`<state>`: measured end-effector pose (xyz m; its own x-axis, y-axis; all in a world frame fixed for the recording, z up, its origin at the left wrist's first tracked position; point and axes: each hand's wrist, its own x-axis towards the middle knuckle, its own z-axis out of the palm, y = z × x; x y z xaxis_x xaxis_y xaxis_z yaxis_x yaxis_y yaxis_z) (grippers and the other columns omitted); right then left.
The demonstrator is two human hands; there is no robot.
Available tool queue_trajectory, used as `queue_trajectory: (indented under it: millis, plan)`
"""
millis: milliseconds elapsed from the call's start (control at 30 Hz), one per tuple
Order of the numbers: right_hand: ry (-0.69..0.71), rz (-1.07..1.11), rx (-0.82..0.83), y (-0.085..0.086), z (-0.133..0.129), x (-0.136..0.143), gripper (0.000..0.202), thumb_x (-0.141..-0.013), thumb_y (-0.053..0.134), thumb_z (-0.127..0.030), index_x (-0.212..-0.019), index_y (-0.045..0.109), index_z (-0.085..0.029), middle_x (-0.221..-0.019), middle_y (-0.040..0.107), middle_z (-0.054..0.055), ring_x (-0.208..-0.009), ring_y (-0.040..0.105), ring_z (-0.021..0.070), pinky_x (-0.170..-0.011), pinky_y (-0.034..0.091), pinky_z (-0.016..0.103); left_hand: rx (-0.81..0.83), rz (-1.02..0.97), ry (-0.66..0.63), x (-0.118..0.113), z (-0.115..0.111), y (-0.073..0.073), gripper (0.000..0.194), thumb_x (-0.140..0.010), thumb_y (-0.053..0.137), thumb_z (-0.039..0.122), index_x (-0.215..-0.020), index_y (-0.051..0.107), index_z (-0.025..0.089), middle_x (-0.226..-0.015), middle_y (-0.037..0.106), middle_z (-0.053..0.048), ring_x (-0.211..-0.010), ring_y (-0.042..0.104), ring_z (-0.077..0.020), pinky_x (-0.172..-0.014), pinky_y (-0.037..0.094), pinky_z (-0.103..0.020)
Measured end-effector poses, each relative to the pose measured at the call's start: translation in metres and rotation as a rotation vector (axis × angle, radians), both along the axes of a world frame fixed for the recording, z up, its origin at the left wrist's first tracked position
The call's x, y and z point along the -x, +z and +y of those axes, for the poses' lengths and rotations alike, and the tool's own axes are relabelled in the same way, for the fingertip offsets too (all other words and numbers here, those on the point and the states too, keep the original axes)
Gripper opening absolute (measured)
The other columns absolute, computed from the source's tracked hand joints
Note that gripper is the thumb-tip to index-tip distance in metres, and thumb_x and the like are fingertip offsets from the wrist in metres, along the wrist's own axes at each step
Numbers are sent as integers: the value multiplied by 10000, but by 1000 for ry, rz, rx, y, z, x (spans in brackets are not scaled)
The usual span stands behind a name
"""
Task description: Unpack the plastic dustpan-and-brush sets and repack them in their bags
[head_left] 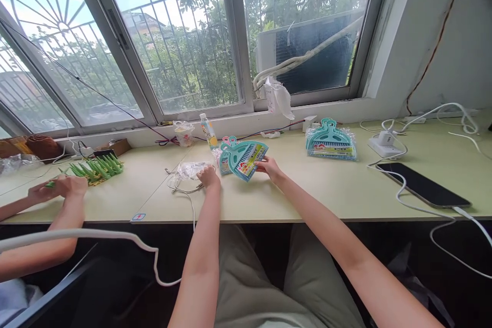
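Observation:
Held in my right hand (270, 168) is a teal mini dustpan and brush set (246, 158) with a yellow printed label, tilted above the table. Its lower right corner is pinched between thumb and fingers. Behind it, another teal set (225, 164) with a pink-rimmed handle hole is partly hidden. My left hand (209, 177) is closed at the right edge of a small heap of clear plastic bags (190, 170). What its fingers hold, if anything, is hidden. On the right, several more teal sets (331, 141) stand stacked together in clear wrapping.
A drink bottle (208, 130) stands near the windowsill. White cables, a plug adapter (385, 143) and a black phone (425, 184) lie on the right. At left, another person's hands (61, 188) work beside green stick-like items (96, 168). A white cable (192, 205) hangs over the table edge.

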<state>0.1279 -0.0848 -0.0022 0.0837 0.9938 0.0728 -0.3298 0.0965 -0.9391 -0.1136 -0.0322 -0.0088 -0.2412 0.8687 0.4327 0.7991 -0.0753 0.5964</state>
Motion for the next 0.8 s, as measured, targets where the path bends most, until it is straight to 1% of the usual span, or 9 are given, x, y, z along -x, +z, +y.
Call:
queue_trajectory:
  millis: [133, 200, 267, 333, 433, 533, 633, 700, 800]
  plan:
    - [-1, 10, -4, 2, -1, 0, 216, -733, 697, -67, -930, 665, -150, -905, 761, 78, -770, 741, 205, -866, 620, 420, -50, 124, 218, 0, -4, 4, 434, -866, 279, 55, -1081, 654, 103, -986, 647, -215, -1063, 572, -358, -980, 335, -563]
    - [-6, 19, -1, 4, -3, 0, 218, -729, 702, -62, -924, 663, -151, -901, 759, 78, -770, 740, 206, -869, 618, 423, -169, 123, 249, -3, -10, 9, 507, -897, 239, 65, -1248, 598, 128, -1059, 630, -203, -1116, 548, -343, -1009, 322, -556]
    - [-17, 32, 8, 6, -3, 0, 219, -726, 704, -55, -916, 657, -154, -888, 757, 72, -766, 739, 202, -876, 615, 423, -300, 102, 226, -8, -18, 14, 524, -922, 244, 91, -1345, 539, 187, -1133, 606, -177, -1185, 509, -322, -1062, 287, -547]
    - [-35, 44, 24, 8, -4, -1, 207, -735, 693, -48, -907, 649, -154, -866, 754, 65, -755, 737, 195, -882, 614, 423, -374, 96, 147, -14, -26, 19, 500, -921, 282, 96, -1308, 571, 227, -1172, 587, -152, -1221, 488, -298, -1108, 253, -521]
    - [-76, 67, 39, 9, -3, -3, 173, -758, 667, -37, -887, 642, -151, -856, 748, 59, -745, 732, 182, -886, 615, 413, -406, 125, 70, -20, -32, 21, 433, -891, 332, 71, -1101, 671, 238, -1171, 583, -125, -1226, 488, -280, -1155, 198, -522]
    - [-124, 98, 40, 9, -2, -6, 163, -765, 663, -31, -867, 634, -154, -867, 743, 56, -741, 726, 172, -878, 619, 398, -390, 122, 105, -21, -31, 18, 361, -837, 370, 32, -869, 680, 215, -1188, 579, -118, -1254, 468, -290, -1175, 117, -591]
    - [-155, 107, 44, 7, 1, -9, 159, -763, 664, -33, -855, 624, -157, -856, 738, 51, -731, 719, 163, -875, 619, 392, -350, 82, 109, -18, -27, 14, 297, -797, 415, 25, -719, 640, 203, -1257, 563, -116, -1325, 405, -316, -1161, 71, -664]
    - [-165, 102, 40, 5, 3, -10, 159, -760, 662, -38, -855, 619, -159, -845, 736, 47, -728, 717, 162, -879, 616, 394, -323, 69, 71, -18, -25, 13, 311, -783, 414, 14, -728, 652, 205, -1262, 569, -120, -1337, 395, -324, -1160, 64, -677]
    - [-175, 103, 22, 3, 5, -10, 169, -753, 665, -49, -867, 615, -164, -855, 734, 45, -746, 721, 169, -889, 613, 407, -306, 64, -28, -22, -24, 12, 423, -793, 390, 5, -985, 703, 215, -1269, 577, -139, -1324, 419, -321, -1182, 107, -626]
